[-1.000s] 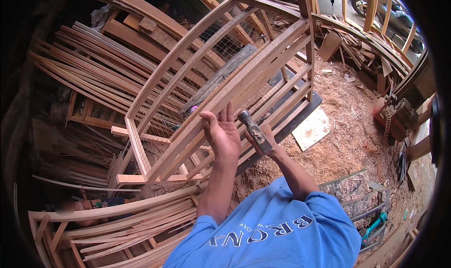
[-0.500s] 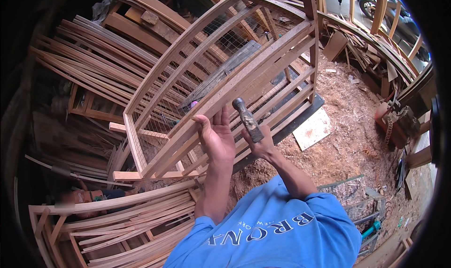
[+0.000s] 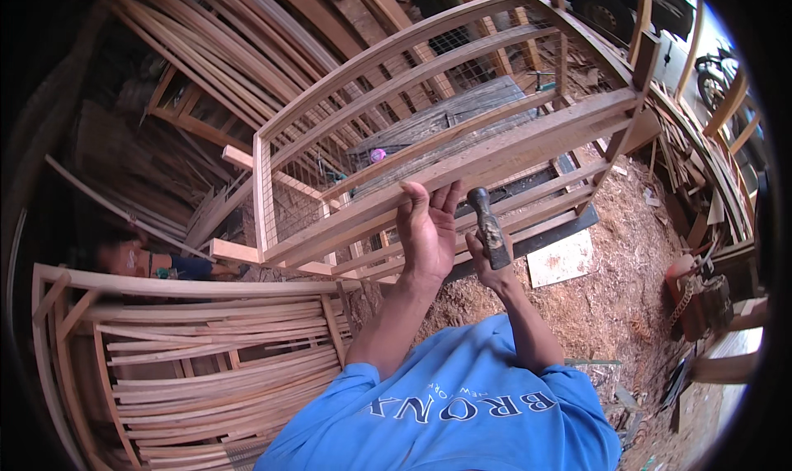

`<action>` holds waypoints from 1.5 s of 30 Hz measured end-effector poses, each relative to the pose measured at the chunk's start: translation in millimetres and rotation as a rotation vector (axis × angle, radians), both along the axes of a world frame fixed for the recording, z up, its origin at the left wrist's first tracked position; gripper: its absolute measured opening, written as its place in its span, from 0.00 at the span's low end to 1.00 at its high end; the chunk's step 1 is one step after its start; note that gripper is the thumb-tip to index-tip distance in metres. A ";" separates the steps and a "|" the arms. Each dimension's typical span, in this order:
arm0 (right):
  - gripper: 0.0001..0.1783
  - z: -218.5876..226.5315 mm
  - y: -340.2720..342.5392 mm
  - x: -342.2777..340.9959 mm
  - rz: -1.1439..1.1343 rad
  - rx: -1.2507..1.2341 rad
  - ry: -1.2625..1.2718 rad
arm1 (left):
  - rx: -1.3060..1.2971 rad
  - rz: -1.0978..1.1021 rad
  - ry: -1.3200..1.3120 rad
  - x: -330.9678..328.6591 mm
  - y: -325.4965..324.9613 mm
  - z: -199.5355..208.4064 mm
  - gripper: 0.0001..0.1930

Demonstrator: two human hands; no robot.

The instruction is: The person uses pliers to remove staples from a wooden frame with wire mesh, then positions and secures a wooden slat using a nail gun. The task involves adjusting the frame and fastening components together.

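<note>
A slatted wooden frame point(image 3: 528, 145) with a curved far rail and wire mesh slants across in front of me. My left hand point(image 3: 429, 236) rests against its wide near rail, palm toward me, fingers stretched out and thumb raised at the rail's edge. My right hand point(image 3: 493, 271), just to the right, is closed round a hammer point(image 3: 490, 230). Its worn, dark head points up and away from me, close to the rail and apart from my left hand. Most of the hammer's handle is hidden.
Another slatted wooden piece point(image 3: 190, 288) stands at the lower left, with a person point(image 3: 186, 266) beyond it. Long wood strips point(image 3: 223, 42) are stacked at the far left. Shavings and a pale board point(image 3: 561, 259) cover ground at right, near a red machine point(image 3: 689, 285).
The view has turned, so the frame lies further right and looks less steep. My left hand sits slightly further right along the rail. The hammer remains in my right hand.
</note>
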State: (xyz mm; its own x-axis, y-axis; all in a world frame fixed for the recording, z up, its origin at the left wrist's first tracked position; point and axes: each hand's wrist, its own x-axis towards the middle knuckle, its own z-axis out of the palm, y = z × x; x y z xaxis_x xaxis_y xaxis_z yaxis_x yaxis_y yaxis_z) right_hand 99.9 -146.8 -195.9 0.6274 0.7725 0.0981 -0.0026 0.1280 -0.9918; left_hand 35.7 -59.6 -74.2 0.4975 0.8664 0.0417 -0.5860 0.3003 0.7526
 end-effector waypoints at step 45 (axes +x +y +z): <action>0.11 9.0 50.6 -133.5 -0.125 -0.086 -0.419 | -0.070 0.172 -0.128 -143.3 55.8 5.9 0.28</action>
